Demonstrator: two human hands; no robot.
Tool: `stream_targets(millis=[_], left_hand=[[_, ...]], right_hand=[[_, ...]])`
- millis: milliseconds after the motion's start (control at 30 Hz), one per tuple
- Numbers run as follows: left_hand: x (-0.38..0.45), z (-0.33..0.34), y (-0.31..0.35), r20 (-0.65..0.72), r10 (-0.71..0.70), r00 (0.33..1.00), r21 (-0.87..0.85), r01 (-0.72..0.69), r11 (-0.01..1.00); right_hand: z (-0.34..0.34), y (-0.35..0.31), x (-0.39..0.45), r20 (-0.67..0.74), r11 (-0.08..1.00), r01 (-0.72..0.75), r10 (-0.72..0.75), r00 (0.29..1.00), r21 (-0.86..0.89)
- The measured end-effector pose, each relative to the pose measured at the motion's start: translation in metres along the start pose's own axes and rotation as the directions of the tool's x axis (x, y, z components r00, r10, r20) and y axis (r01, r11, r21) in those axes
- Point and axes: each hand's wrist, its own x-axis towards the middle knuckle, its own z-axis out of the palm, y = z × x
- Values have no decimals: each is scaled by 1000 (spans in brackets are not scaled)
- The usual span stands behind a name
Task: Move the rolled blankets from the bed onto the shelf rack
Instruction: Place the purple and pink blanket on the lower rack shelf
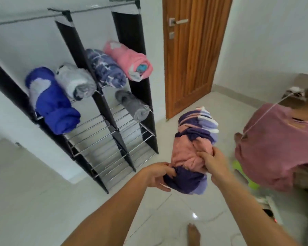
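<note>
I hold a rolled blanket in purple, lilac and salmon pink out in front of me, above the floor. My left hand grips its near purple end from the left and below. My right hand pinches the pink fold on its right side. The black shelf rack stands against the wall to the left. Its upper shelf carries a blue roll, a grey-white roll, a navy patterned roll and a pink roll. A grey roll lies on the right shelf below.
A closed wooden door is ahead, right of the rack. Another person in a pink shirt bends down at the right, close to the held roll. The rack's lower wire shelves hold nothing. White tiled floor spreads below; my bare foot shows at the bottom.
</note>
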Motion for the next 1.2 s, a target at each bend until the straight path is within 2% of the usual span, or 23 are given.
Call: stream_targets(millis=[233, 333, 467, 700, 933, 1100, 1200], left_hand=[[35, -67, 20, -235, -43, 971, -288, -27, 957], [44, -90, 27, -314, -61, 948, -422, -82, 903], [57, -124, 35, -368, -71, 927, -502, -134, 854], [89, -206, 56, -461, -59, 885, -551, -234, 801], [122, -278, 88, -523, 23, 852, -469, -310, 827], [156, -305, 107, -567, 97, 818, -460, -412, 786], [172, -314, 111, -571, 89, 816, -464, -411, 785]], right_hand=[[103, -33, 93, 305, 986, 46, 5, 952, -160], [140, -51, 123, 405, 964, 110, -3, 914, -241], [191, -70, 152, 495, 943, 156, 10, 869, -294], [292, -93, 201, 550, 947, 155, 27, 835, -282], [390, -117, 255, 558, 942, 161, 33, 829, -296], [429, -105, 289, 634, 934, 203, 32, 773, -294], [433, -98, 293, 649, 884, 248, 79, 757, -397]])
